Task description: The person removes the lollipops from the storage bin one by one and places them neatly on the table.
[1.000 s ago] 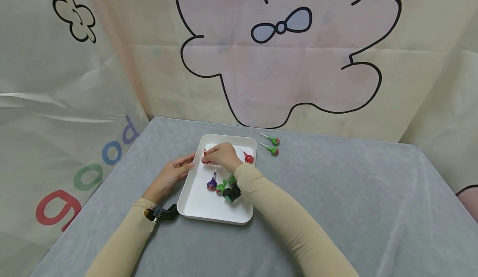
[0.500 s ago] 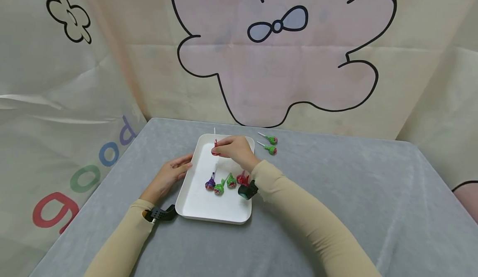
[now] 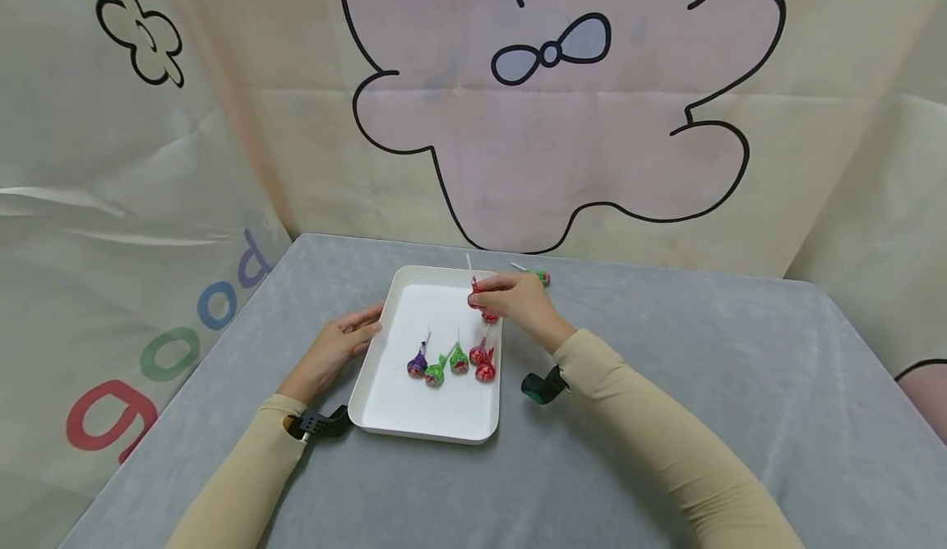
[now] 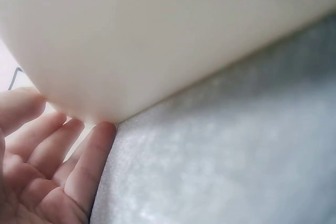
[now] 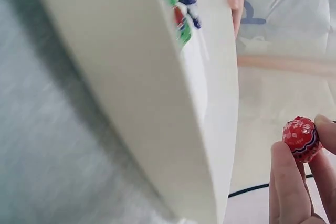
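My right hand [image 3: 521,298] pinches a red-wrapped lollipop [image 3: 473,294] between thumb and fingers, stick upward, above the far right corner of the white tray [image 3: 399,405]. The red wrapper [image 5: 300,137] shows clearly in the right wrist view. Just below that hand another red lollipop [image 3: 489,317] lies in the tray. Across the tray's middle lie a purple lollipop [image 3: 417,366], two green ones [image 3: 434,375] and two more red ones [image 3: 485,370]. My left hand [image 3: 336,350] rests against the tray's left side, its fingertips [image 4: 107,129] touching the wall.
On the grey cloth-covered table [image 3: 666,352], beyond the tray's far right corner, lies a green lollipop [image 3: 543,277]. A second green one there is hidden behind my right hand. A printed curtain [image 3: 592,163] hangs behind the table.
My right hand has lifted the red lollipop from the tray's far left and carried it rightward to the far right corner. The left hand stays at the tray's side.
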Demonstrator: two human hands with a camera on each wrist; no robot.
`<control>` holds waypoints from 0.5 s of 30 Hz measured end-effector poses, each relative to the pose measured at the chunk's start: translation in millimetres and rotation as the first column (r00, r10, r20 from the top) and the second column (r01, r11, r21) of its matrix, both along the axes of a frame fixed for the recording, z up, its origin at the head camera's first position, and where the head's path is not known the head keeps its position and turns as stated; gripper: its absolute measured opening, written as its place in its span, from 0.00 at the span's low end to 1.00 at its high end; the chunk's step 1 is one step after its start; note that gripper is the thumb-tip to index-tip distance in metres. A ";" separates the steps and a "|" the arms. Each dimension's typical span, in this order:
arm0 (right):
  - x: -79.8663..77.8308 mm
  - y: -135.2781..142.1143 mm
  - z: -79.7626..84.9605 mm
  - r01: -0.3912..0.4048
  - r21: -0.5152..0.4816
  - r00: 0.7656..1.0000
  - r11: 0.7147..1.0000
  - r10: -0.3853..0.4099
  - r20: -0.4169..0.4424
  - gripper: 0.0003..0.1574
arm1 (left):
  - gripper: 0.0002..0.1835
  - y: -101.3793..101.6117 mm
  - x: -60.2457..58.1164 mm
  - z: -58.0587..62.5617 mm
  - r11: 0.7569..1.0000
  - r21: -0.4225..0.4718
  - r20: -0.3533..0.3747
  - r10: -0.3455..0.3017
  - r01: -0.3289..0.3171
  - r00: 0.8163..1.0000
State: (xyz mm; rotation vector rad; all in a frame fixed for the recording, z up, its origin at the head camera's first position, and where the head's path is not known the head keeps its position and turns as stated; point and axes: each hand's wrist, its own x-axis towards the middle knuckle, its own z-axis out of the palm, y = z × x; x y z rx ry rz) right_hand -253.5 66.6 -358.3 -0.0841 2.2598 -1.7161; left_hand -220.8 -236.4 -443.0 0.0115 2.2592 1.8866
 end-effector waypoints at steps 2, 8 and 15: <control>0.8 10.6 -3.2 0.001 -0.001 1.000 1.000 -0.001 -0.015 0.22 | 0.31 0.2 0.0 -0.2 1.000 0.004 -0.002 -0.001 0.001 1.000; 0.7 39.8 -16.0 -0.008 0.070 0.999 0.998 0.012 -0.050 0.23 | 0.31 0.4 0.5 -0.7 1.000 -0.002 -0.007 -0.004 0.004 1.000; 2.2 64.0 -25.5 0.026 0.225 0.996 0.974 -0.005 -0.094 0.18 | 0.32 1.8 -1.1 -1.1 1.000 0.006 -0.003 -0.006 0.006 1.000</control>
